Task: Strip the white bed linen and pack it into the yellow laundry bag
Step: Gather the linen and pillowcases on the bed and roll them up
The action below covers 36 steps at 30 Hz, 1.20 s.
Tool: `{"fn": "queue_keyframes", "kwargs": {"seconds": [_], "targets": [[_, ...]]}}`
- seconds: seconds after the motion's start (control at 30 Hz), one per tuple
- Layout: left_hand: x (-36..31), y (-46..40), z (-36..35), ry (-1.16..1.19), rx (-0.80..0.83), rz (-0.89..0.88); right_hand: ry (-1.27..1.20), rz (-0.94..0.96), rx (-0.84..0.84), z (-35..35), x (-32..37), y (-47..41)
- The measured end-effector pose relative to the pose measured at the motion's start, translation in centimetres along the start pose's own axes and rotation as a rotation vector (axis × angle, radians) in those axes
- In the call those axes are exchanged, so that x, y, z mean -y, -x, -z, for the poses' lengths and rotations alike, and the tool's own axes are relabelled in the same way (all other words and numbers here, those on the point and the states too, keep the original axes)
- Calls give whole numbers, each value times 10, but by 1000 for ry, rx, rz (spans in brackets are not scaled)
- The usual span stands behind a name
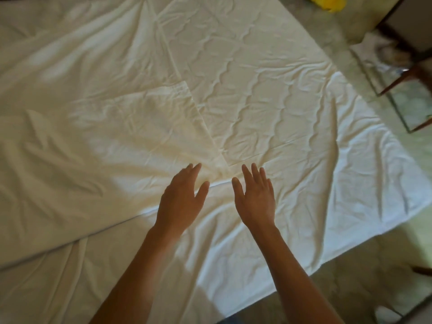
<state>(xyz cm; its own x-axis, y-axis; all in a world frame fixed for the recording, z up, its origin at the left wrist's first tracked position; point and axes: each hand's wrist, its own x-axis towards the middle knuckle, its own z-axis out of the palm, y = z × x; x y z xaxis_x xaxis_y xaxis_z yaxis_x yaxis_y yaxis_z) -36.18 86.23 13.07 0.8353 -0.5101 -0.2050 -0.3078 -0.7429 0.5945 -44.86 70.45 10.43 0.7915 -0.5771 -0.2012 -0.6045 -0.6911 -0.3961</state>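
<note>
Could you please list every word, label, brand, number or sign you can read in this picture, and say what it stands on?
None: no readable text shows anywhere.
White bed linen: plain, no tag or print visible.
Yellow laundry bag: only a blurred corner shows at the top edge, no lettering legible.
Left hand and right hand: bare, nothing written.

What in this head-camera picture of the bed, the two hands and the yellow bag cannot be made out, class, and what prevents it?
- Yellow laundry bag: cut off by the top edge, so its shape and opening are unknown.
- White bed linen: its far and left sides run past the frame; the mattress beneath is covered.
- Left hand and right hand: open, but whether they touch the linen is unclear.
- Wooden furniture: blurred, cut by the right edge.
</note>
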Motion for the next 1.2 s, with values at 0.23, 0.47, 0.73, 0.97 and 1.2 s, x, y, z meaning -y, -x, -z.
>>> {"fn": "queue_keyframes", "kwargs": {"seconds": [0.23, 0.47, 0.73, 0.97, 1.2], "targets": [[-59, 82, 70, -44, 43, -195, -80, -151, -155, 85, 10, 117], [-115, 168, 102, -196, 259, -360, -63, -342, -270, 160, -1, 245], [-222, 216, 77, -309, 294, -611, -99, -519, -443, 231, -68, 327], [-343, 233, -3, -423, 214, -823, -204, -551, -567, 287, -172, 361], [-481, 244, -93, -423, 119, -938, -230, -554, -621, 364, -309, 373]]}}
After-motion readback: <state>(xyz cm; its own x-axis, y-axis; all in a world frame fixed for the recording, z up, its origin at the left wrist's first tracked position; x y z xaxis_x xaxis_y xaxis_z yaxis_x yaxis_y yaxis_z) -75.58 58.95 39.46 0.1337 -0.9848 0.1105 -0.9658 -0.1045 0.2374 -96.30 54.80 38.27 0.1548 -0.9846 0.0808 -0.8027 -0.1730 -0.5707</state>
